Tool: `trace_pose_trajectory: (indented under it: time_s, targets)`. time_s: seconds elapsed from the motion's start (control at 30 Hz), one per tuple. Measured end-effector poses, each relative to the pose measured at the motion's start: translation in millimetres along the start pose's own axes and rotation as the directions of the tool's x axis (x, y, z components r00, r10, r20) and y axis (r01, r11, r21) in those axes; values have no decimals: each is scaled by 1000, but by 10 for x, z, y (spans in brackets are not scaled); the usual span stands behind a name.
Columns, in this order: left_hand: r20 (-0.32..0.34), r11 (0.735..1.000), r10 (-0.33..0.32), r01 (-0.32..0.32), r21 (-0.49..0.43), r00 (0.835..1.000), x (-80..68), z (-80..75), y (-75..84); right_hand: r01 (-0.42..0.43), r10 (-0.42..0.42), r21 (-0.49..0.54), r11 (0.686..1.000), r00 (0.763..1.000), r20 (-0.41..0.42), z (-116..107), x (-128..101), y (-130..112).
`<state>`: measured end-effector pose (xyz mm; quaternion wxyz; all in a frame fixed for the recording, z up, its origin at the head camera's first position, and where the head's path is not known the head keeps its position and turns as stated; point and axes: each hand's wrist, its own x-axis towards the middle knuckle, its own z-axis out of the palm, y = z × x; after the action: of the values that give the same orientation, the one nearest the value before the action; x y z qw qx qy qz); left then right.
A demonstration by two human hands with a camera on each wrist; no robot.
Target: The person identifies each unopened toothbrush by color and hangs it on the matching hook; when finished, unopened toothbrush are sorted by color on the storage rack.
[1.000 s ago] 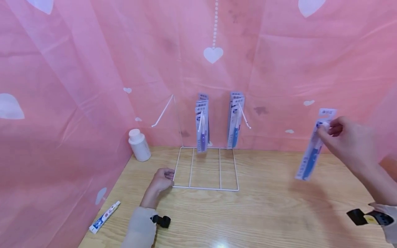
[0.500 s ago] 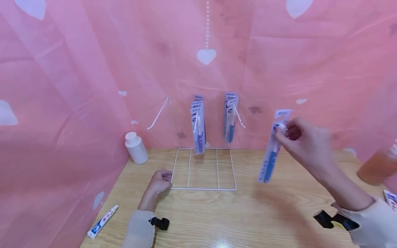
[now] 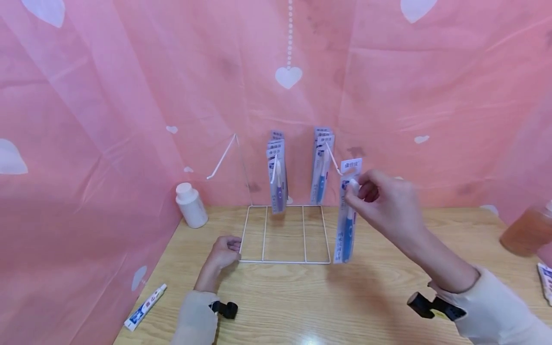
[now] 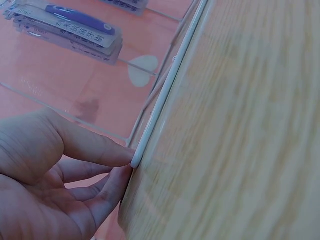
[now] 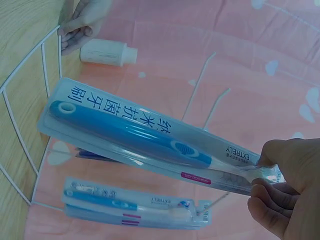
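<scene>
My right hand [image 3: 390, 203] pinches a packaged toothbrush [image 3: 346, 235] near the top of its card. The pack has a blue handle and hangs nearly upright, just right of the wire display rack [image 3: 284, 262]. Close behind its card is the tip of the rack's right hook [image 3: 335, 165]. On that hook hang several packaged blue toothbrushes [image 3: 320, 184]; the middle hook carries several purple ones [image 3: 278, 194]. The left hook [image 3: 222, 156] is bare. My left hand [image 3: 224, 251] pinches the rack's front left corner, with thumb and fingers [image 4: 95, 147] at the white wire.
A white bottle [image 3: 191, 206] stands behind my left hand. A toothpaste tube [image 3: 145, 306] lies at the table's left edge. At the far right are an orange bottle [image 3: 523, 232] and another tube [image 3: 545, 282], partly out of frame. A pink curtain [image 3: 388, 96] hangs behind.
My right hand has carried the packaged toothbrush leftward from the far right to beside the rack's right hook. The left hand has stayed at the rack's corner.
</scene>
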<state>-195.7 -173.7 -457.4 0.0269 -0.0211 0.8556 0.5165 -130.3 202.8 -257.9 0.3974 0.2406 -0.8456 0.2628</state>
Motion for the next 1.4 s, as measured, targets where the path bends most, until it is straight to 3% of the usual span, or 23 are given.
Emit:
trace_pose_trajectory:
  time_s: [0.6, 0.97, 1.2, 1.4]
  targets:
    - [4, 1000, -12, 12, -1, 1000, 21, -23, 18, -55, 54, 20, 998, 998, 41, 224, 29, 13]
    - [6, 1000, -8, 8, -21, 1000, 23, -11, -9, -160, 158, 72, 984, 987, 42, 612, 298, 288]
    - [12, 1000, -13, 13, -15, 1000, 1, -18, 21, -262, 259, 65, 963, 965, 43, 783, 451, 427]
    - [8, 1000, -13, 13, -7, 1000, 0, -20, 43, -256, 256, 62, 965, 967, 5, 911, 556, 508]
